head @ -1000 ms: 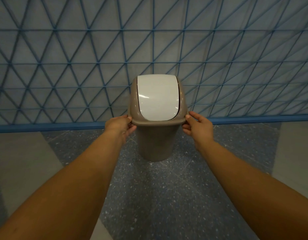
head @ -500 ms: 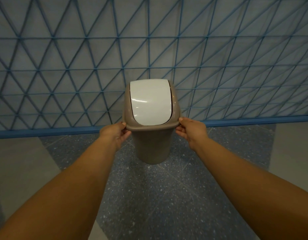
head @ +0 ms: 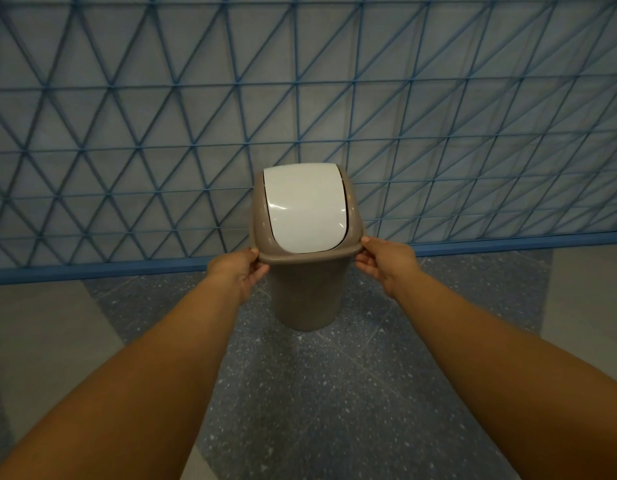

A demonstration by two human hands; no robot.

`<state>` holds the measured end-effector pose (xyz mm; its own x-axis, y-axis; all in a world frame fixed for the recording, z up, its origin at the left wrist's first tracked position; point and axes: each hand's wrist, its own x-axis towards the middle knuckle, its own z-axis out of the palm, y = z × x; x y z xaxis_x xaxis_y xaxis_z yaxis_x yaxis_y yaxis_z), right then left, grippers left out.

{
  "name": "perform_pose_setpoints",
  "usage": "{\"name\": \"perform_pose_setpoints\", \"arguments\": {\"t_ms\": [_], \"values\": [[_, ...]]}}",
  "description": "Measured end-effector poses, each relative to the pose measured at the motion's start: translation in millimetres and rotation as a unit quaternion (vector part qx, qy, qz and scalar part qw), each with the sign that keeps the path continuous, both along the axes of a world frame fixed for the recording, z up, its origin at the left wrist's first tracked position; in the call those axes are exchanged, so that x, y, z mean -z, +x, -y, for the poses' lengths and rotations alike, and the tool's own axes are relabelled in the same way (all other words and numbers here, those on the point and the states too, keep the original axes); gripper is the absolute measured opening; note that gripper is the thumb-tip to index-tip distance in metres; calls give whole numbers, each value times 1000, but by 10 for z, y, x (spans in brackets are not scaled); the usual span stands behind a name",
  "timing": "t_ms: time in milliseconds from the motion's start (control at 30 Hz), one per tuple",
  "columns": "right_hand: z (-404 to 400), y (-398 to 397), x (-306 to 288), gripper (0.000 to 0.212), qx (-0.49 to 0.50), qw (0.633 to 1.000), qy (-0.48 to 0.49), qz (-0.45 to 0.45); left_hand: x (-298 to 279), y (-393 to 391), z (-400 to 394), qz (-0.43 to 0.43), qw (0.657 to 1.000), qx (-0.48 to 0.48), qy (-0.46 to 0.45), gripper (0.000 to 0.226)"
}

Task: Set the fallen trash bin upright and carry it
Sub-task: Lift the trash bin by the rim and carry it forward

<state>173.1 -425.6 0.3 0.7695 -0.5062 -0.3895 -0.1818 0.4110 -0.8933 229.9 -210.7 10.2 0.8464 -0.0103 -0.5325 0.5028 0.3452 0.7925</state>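
A taupe trash bin (head: 305, 296) with a white swing lid (head: 305, 209) is upright at arm's length in the middle of the view, tilted slightly away from me. My left hand (head: 239, 270) grips the rim under the lid on the left side. On the opposite side my right hand (head: 386, 263) grips the same rim. The bin's base appears to hang above the speckled floor (head: 317, 393), with no clear contact visible. Both forearms stretch forward from the lower corners.
A wall with a blue triangular lattice (head: 335, 98) fills the upper view, close behind the bin. A blue baseboard (head: 109, 268) runs along its foot. Lighter grey floor panels (head: 40, 334) flank the dark speckled strip on both sides.
The bin and both hands have shifted a little lower and left in the view, and the wall has drawn slightly nearer. The grip on the rim is unchanged.
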Motion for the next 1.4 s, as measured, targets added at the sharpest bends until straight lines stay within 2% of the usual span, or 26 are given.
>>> {"name": "perform_pose_setpoints", "arguments": {"t_ms": [300,400,533,800,967,1400], "values": [[-49,88,-14,13,11,999,-22,-29,-7,-4,0,-10,1000,9,-19,29],[-55,114,-50,13,2,999,-40,-35,19,-9,-21,-19,999,1,-36,19],[-8,74,-9,13,17,999,-29,-40,-2,-39,26,-17,999,8,-42,31],[-33,48,-6,12,4,999,-9,-31,-12,-27,36,-16,999,-13,-37,14],[-40,27,14,13,7,1000,2,-25,-22,-40,30,-6,1000,-15,-27,34],[-49,19,10,15,3,1000,10,-23,15,-34,18,-5,999,-20,-31,34]]}}
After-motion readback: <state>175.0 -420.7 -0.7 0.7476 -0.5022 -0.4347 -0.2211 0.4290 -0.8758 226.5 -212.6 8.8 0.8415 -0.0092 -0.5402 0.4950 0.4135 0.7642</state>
